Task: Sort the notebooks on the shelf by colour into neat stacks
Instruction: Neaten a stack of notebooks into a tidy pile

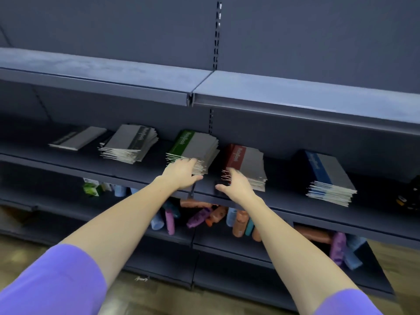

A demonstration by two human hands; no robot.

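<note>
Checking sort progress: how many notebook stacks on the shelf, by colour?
Grey/black stack: 1
Green stack: 1
Red stack: 1
Blue stack: 1
Single dark notebook, far left: 1
Total: 4 stacks and 1 loose notebook.

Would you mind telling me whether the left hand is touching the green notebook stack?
Touching: the head view shows the left hand with fingers laid against the green notebook stack's front edge.

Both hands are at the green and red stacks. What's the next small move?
Probably square up the green stack: its page edges fan out unevenly, and the left hand already touches its front. The right hand could then tidy the red stack.
</note>
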